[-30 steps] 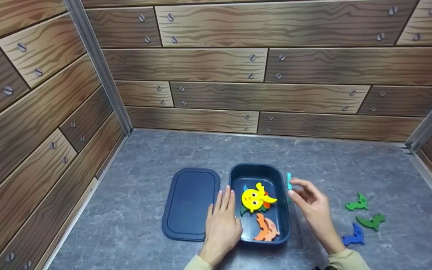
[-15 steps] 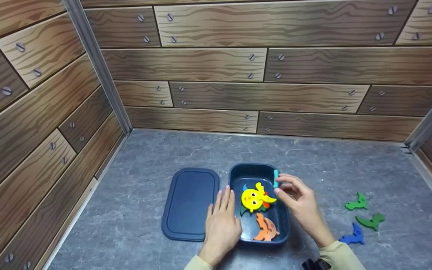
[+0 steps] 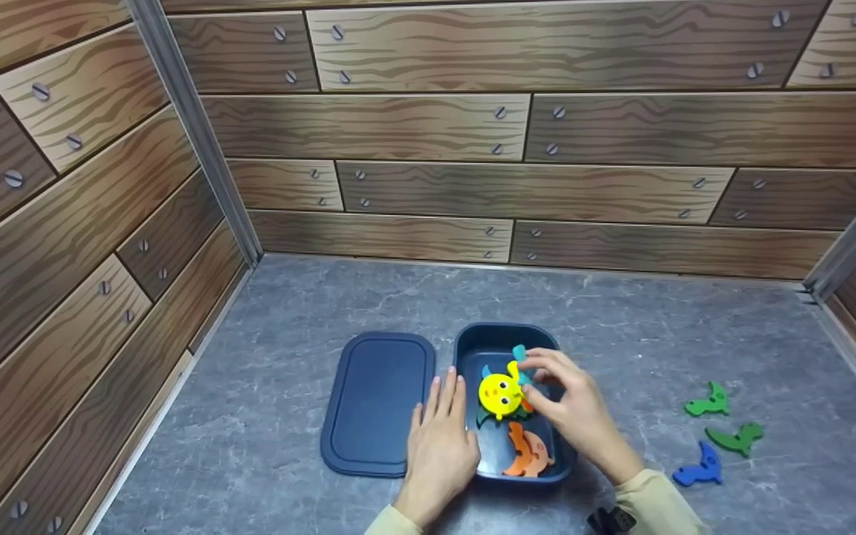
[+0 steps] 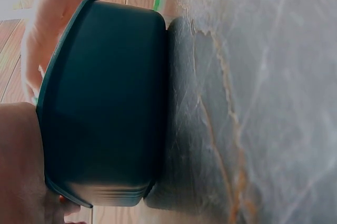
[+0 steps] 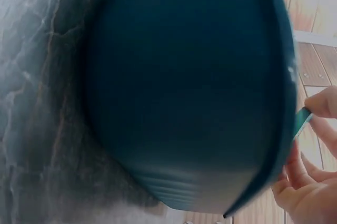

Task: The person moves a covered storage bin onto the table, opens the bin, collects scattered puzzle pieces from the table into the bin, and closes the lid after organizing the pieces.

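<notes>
A dark blue box (image 3: pixel 508 332) holds several toy pieces: a yellow round piece with a face (image 3: pixel 500 395) and, nearer the front, orange crescent-like pieces (image 3: pixel 527 453). Over the box, my right hand (image 3: pixel 573 401) pinches a turquoise toy piece (image 3: pixel 520 354) between thumb and fingers, right beside the yellow one. The right wrist view shows the same piece (image 5: pixel 301 120) as a thin edge past the box rim. My left hand (image 3: pixel 443 449) lies with straight fingers along the box's left rim, the fingers reaching over the lid's edge.
A dark blue lid (image 3: pixel 380 405) lies flat left of the box. To the right on the grey table are a green piece (image 3: pixel 708 401), a darker green piece (image 3: pixel 737 439) and a blue piece (image 3: pixel 700 467). Wood-patterned walls (image 3: pixel 428 126) stand behind and at the sides.
My right hand has carried the turquoise piece leftward, from outside the box's right rim to over the pieces inside, and the piece has tilted. My left hand has stayed in place.
</notes>
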`<state>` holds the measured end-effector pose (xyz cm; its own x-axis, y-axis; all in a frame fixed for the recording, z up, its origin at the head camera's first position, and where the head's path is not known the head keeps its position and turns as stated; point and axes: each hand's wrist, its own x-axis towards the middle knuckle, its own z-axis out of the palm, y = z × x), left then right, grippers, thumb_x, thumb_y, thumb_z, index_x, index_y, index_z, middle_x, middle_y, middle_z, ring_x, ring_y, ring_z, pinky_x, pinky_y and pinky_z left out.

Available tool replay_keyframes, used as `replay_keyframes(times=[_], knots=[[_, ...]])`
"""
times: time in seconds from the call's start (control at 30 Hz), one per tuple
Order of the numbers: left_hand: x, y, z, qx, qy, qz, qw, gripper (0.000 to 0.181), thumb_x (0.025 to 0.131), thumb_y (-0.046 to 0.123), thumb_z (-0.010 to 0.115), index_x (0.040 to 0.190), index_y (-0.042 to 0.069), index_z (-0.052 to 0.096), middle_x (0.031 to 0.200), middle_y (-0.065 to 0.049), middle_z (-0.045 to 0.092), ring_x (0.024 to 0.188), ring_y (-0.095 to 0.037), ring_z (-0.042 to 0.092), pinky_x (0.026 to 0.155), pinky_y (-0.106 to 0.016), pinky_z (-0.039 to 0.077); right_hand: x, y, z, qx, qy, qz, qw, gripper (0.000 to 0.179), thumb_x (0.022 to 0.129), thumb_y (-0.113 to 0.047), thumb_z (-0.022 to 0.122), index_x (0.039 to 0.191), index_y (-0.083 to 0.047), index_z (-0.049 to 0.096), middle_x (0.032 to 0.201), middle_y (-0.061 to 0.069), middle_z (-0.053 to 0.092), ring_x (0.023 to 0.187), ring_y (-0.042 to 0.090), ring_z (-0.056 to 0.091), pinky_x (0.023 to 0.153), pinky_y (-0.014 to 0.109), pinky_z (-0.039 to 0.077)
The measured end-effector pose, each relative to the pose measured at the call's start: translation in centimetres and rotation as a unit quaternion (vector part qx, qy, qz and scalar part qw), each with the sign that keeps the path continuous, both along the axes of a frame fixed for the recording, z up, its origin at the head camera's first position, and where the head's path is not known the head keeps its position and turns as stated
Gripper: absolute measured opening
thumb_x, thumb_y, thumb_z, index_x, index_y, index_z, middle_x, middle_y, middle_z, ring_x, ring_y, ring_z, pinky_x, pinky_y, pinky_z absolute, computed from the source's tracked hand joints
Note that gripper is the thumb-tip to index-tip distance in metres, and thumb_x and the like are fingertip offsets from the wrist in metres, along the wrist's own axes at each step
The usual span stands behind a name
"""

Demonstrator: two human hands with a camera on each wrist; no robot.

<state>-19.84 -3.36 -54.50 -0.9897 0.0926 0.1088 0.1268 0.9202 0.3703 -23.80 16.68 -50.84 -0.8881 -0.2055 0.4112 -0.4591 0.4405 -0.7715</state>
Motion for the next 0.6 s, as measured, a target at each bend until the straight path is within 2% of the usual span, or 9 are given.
replay_keyframes(times=[0.3, 0.43, 0.6], knots=[[0.1, -0.1, 0.0, 0.005, 0.005, -0.005, 1.0000, 0.067, 0.094, 0.023, 0.056, 0.156, 0.013, 0.031, 0.164, 0.002, 0.015, 0.149, -0.023, 0.014, 0.113, -0.056, 0.024, -0.4, -1.0, -0.6, 0.066, 0.013, 0.019, 0.9975, 0.030, 0.084, -0.001, 0.069, 0.110, -0.015, 0.070, 0.125, -0.001, 0.057, 0.087, 0.013, 0.055, 0.083, 0.040, 0.054], [0.1, -0.1, 0.0, 0.003, 0.013, -0.006, 0.9999, 0.067, 0.094, 0.023, 0.056, 0.155, 0.013, 0.032, 0.163, 0.002, 0.016, 0.148, -0.023, 0.015, 0.113, -0.056, 0.025, -0.6, -1.3, -0.6, 0.082, 0.004, 0.025, 0.9963, 0.030, 0.083, -0.002, 0.068, 0.108, -0.019, 0.068, 0.120, -0.006, 0.057, 0.084, 0.011, 0.054, 0.081, 0.038, 0.054], [0.2, -0.2, 0.1, -0.002, 0.018, -0.007, 0.9998, 0.067, 0.094, 0.023, 0.055, 0.155, 0.012, 0.032, 0.163, 0.002, 0.017, 0.148, -0.023, 0.016, 0.113, -0.055, 0.026, -0.7, -1.4, -0.7, 0.100, -0.011, 0.036, 0.9942, 0.028, 0.082, -0.004, 0.069, 0.107, -0.016, 0.068, 0.115, -0.010, 0.055, 0.087, 0.010, 0.058, 0.080, 0.036, 0.054]])
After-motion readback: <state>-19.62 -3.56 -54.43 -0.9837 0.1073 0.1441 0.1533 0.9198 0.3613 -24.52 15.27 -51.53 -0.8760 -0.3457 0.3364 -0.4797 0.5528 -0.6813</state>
